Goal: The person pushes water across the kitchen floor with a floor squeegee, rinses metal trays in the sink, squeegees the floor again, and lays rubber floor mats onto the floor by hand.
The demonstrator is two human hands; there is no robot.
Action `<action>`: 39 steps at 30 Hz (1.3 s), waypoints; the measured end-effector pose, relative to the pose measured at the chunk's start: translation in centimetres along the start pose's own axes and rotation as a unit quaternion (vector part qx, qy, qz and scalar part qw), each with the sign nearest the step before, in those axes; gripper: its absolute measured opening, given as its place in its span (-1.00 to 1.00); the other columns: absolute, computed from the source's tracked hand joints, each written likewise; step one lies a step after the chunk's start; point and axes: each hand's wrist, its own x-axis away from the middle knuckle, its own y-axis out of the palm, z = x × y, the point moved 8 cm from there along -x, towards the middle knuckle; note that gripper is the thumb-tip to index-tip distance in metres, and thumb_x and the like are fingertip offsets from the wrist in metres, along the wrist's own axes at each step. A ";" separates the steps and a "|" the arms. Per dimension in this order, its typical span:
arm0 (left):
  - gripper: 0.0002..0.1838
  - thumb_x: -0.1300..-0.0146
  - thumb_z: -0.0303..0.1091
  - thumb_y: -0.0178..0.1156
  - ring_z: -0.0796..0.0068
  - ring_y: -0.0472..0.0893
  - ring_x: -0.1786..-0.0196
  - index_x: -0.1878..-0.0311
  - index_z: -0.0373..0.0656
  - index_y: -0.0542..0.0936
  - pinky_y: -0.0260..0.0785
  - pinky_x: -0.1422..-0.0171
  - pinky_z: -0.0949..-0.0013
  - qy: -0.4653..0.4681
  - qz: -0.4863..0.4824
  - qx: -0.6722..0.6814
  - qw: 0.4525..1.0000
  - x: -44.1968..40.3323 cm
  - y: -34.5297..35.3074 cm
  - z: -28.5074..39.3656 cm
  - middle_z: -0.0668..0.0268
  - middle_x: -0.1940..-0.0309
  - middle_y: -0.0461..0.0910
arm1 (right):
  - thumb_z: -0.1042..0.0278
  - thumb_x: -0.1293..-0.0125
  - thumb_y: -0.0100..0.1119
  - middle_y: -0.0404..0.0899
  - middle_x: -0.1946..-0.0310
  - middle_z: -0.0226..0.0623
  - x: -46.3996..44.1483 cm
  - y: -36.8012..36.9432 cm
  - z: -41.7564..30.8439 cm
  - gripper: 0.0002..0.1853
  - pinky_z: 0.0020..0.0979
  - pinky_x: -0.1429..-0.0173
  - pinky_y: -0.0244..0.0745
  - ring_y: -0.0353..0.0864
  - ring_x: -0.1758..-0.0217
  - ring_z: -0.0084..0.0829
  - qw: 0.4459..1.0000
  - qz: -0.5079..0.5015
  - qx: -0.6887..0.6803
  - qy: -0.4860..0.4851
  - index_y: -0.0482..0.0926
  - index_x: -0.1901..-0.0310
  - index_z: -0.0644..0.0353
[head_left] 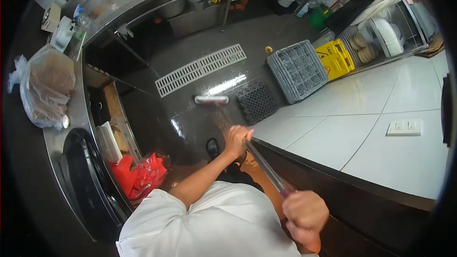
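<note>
Both my hands grip the long metal handle of a floor brush [269,166], which slants away from me toward the floor. My left hand [236,141] is wrapped around the handle farther down. Near its upper end, by a reddish section, my right hand [305,213] is closed in a fist, slightly blurred. The whitish brush head [212,100] rests on the wet, dark floor. Motion smears the lower handle, and the bristles cannot be made out. Just beyond the head lies a white slotted drain grate [201,70].
A black perforated mat [257,102] lies right of the brush head, beside stacked grey dish racks [299,70] and a yellow caution sign [335,61]. A low tiled wall [352,138] borders my right. Steel counters [143,0] run along the back; red plastic bags [143,176] sit at left.
</note>
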 end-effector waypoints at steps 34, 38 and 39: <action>-0.62 -0.33 -0.13 0.29 -0.07 0.59 0.19 0.48 -0.23 0.54 0.45 0.02 -0.04 0.127 -0.339 0.055 0.931 -12.1 9.9 -10.3 0.05 0.41 0.54 | 0.78 -0.01 0.09 0.28 0.71 -0.25 -2.9 -1.7 16.2 -0.66 -0.29 0.47 0.33 0.32 0.67 -0.28 0.928 0.309 0.203 -0.043 0.19 0.67 0.19; -0.65 -0.24 -0.30 0.29 0.00 0.53 0.39 0.62 -0.23 0.48 0.40 0.20 0.05 0.193 -0.385 0.057 0.901 -12.9 6.8 -8.6 0.10 0.63 0.43 | 0.77 -0.11 0.04 0.31 0.71 -0.25 -1.8 -2.7 12.6 -0.68 -0.31 0.41 0.46 0.43 0.63 -0.30 0.914 0.376 0.149 -0.026 0.21 0.67 0.24; -0.65 -0.23 -0.30 0.29 0.01 0.52 0.41 0.62 -0.23 0.48 0.39 0.22 0.04 0.182 -0.378 0.056 0.906 -13.5 6.6 -7.9 0.10 0.64 0.42 | 0.76 -0.13 0.04 0.31 0.71 -0.25 -1.3 -3.3 12.1 -0.69 -0.31 0.41 0.47 0.44 0.62 -0.30 0.909 0.393 0.135 -0.030 0.22 0.67 0.25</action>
